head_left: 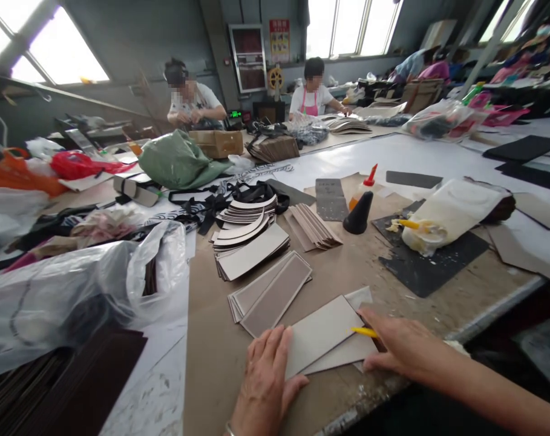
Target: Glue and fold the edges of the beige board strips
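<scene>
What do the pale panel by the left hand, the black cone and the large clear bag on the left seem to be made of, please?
Pale panel: perhaps matte board or leather; flat, crisp-edged.
Black cone: likely plastic or rubber, dull and evenly dark.
Clear bag: probably thin, glossy plastic, see-through and wrinkled.

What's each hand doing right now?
Left hand: open, fingers resting at the near-left end of a pale panel, not gripping it.
Right hand: closed around a yellow-tipped tool, mostly hidden.
</scene>
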### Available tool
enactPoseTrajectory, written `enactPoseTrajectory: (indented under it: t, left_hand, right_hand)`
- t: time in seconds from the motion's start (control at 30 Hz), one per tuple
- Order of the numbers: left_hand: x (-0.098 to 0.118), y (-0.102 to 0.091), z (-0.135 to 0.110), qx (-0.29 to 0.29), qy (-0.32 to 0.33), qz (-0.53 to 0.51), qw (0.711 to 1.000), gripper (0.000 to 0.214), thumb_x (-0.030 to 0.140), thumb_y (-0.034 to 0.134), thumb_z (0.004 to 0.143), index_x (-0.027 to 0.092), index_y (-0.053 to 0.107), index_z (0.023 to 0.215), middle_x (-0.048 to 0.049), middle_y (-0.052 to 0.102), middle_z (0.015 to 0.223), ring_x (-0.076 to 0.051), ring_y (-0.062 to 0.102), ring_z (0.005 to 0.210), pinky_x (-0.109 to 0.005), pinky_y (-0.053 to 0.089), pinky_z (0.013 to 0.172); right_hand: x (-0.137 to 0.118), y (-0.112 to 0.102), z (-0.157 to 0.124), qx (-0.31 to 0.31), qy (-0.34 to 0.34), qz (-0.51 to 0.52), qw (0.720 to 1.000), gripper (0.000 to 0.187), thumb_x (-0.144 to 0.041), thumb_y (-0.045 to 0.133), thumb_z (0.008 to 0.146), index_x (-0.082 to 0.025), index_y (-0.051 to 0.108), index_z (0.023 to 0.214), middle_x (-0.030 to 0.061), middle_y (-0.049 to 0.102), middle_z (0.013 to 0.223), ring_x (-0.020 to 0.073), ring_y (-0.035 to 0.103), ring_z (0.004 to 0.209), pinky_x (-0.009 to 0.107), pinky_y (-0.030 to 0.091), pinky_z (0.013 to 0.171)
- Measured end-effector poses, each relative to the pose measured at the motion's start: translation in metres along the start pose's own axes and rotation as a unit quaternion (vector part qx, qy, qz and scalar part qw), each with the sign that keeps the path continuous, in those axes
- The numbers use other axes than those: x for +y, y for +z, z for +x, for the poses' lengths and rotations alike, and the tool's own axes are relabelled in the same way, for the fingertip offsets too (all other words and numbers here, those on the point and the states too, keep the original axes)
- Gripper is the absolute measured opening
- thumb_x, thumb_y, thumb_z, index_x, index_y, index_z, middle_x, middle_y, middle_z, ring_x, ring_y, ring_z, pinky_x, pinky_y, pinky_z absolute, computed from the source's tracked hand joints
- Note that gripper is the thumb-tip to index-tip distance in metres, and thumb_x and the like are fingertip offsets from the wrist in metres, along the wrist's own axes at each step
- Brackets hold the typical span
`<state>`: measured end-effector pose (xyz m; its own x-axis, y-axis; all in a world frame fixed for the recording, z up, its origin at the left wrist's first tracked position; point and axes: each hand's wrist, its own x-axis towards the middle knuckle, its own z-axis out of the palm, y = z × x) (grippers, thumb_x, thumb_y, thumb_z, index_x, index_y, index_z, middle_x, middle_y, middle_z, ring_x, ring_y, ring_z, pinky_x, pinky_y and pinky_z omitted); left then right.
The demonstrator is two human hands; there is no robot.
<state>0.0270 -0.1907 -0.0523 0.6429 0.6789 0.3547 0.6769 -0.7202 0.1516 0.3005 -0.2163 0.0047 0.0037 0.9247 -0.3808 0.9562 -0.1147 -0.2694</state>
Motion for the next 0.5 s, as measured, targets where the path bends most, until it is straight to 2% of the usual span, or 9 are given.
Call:
enactPoseTrajectory:
  t: [0.13,0.23,0.4,0.5]
  left_hand:
    - [-0.014,0.001,0.022,0.013,-0.019,0.017,1.0,0.057,0.037,0.061,0.08,0.012,0.043,0.128,-0.0156,0.06,0.118,-0.028,0.056,0.107,-0.042,0.048,0.089]
    - [-0.026,0.004,0.033,0.017,-0.022,0.02,0.999,0.058,0.035,0.061,0.08,0.012,0.041,0.13,-0.0166,0.059,0.119,-0.029,0.055,0.11,-0.045,0.047,0.091]
    - [-0.027,0.004,0.032,0.015,-0.024,-0.014,1.0,0.062,0.036,0.059,0.082,0.013,0.035,0.134,-0.0172,0.058,0.12,-0.029,0.055,0.111,-0.045,0.047,0.091]
    - [-0.021,-0.003,0.029,0.021,-0.007,-0.039,0.999,0.062,0.041,0.059,0.081,0.011,0.037,0.131,-0.0167,0.06,0.115,-0.027,0.057,0.106,-0.042,0.049,0.089]
  right_hand:
    - [-0.01,-0.015,0.025,0.007,-0.017,-0.043,0.999,0.059,-0.035,0.063,0.073,-0.015,0.048,0.126,0.0178,0.065,0.108,0.035,0.06,0.101,0.044,0.044,0.083]
    - [-0.015,-0.027,0.044,0.007,-0.032,-0.075,0.997,0.048,-0.037,0.06,0.076,-0.016,0.052,0.119,0.0157,0.067,0.101,0.0344,0.062,0.095,0.043,0.045,0.079]
    - [-0.01,-0.045,0.057,-0.012,-0.065,-0.09,0.994,0.04,-0.036,0.059,0.077,-0.019,0.057,0.114,0.0142,0.068,0.102,0.033,0.062,0.097,0.04,0.046,0.078]
    - [-0.009,-0.057,0.067,0.022,-0.074,-0.088,0.993,0.033,-0.037,0.048,0.085,-0.02,0.059,0.111,0.0138,0.067,0.103,0.0314,0.061,0.099,0.04,0.045,0.079]
